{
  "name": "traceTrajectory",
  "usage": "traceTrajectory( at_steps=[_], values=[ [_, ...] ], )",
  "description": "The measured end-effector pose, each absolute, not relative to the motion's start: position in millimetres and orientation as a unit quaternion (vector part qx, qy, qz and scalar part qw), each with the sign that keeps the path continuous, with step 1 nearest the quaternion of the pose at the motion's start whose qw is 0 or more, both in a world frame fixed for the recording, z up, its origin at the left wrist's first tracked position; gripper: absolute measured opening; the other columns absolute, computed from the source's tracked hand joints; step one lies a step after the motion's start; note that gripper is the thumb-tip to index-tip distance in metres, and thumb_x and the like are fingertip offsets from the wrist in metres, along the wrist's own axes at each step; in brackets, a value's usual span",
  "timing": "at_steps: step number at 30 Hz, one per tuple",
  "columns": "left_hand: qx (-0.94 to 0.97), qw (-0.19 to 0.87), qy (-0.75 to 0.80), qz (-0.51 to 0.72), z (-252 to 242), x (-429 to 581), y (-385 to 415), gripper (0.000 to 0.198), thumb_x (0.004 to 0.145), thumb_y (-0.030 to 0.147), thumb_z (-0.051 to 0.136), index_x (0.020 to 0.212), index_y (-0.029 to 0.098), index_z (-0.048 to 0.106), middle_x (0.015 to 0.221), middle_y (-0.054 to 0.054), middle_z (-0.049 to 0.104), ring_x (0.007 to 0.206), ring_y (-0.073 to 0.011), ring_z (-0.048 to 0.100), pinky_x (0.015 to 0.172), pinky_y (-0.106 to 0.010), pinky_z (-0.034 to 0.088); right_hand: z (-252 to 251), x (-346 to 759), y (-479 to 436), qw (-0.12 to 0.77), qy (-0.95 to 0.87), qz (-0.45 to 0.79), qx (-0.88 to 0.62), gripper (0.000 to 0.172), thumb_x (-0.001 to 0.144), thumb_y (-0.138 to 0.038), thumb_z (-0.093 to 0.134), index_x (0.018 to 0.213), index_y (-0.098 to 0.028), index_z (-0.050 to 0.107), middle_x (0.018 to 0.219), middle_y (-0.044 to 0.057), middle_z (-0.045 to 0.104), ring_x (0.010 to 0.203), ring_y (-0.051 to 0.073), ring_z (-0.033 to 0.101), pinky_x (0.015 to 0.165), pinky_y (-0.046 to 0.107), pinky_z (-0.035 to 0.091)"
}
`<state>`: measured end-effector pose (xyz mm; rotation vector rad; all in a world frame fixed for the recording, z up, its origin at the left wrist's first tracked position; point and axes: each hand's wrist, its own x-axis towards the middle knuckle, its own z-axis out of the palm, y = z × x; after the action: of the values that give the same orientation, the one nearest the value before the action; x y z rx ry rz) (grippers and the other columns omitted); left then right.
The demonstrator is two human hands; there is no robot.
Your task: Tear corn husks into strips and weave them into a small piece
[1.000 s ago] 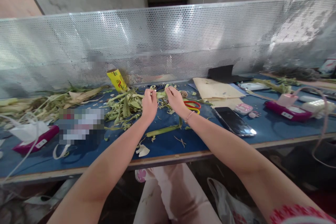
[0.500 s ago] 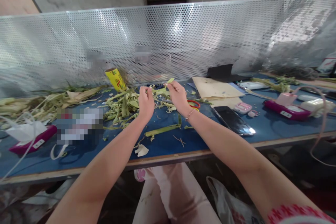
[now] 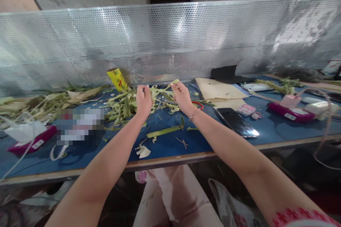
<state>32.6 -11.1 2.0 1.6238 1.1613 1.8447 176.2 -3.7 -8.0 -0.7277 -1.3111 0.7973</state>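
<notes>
My right hand (image 3: 182,95) pinches a pale green plant piece (image 3: 174,82) between thumb and fingertips, above the middle of the blue table. To its left, my left hand (image 3: 144,100) is closed in a pinch; what it holds, if anything, is too small to make out. Below and beside the left hand lies a heap of green peelings (image 3: 125,108). A pair of scissors with red handles (image 3: 198,105) is partly hidden behind my right wrist. Nearer the front edge lie a green stalk (image 3: 165,132) and a whitish scrap (image 3: 144,151).
A yellow box (image 3: 117,79) leans at the perforated metal screen (image 3: 186,39). On the right are brown paper (image 3: 220,88), a black phone (image 3: 236,122) and a purple power strip (image 3: 291,112); another purple strip (image 3: 33,142) with cables is at the left. Dry stalks (image 3: 74,101) lie back left.
My left hand has moved slightly left, away from the right hand, widening the gap between them. My right hand still pinches the plant piece and has barely moved.
</notes>
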Motion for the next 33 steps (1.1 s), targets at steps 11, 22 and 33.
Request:
traceTrajectory(
  at_steps=[11,22,33],
  values=[
    [0.608,0.345,0.429,0.572,1,45,-12,0.037,0.077,0.049,0.045,0.059,0.017,0.048,0.052,-0.001,0.052,0.048,-0.0094,0.046,0.051,-0.024,0.037,-12,175,-8,0.628,-0.657,0.261,-0.326,0.019,0.083,-0.040,0.041,0.078,-0.022,0.044,0.054,-0.006,0.038,0.044,0.008,0.044,0.046,0.022,0.034],
    [0.699,0.159,0.476,0.510,6,40,-17,0.021,0.078,0.023,0.043,0.058,0.019,0.041,0.047,0.004,0.047,0.049,-0.0109,0.048,0.055,-0.024,0.034,-5,177,-13,0.563,-0.747,0.076,-0.346,0.022,0.077,-0.025,0.047,0.058,-0.020,0.037,0.063,-0.001,0.042,0.063,0.012,0.041,0.061,0.026,0.035],
    [0.691,0.194,0.442,0.539,-6,46,-9,0.022,0.077,0.024,0.043,0.055,0.020,0.039,0.047,0.004,0.039,0.049,-0.0119,0.046,0.051,-0.025,0.034,-9,161,-17,0.555,-0.722,0.103,-0.399,0.019,0.080,-0.016,0.035,0.067,-0.023,0.023,0.059,-0.003,0.033,0.055,0.012,0.034,0.057,0.027,0.026]
  ],
)
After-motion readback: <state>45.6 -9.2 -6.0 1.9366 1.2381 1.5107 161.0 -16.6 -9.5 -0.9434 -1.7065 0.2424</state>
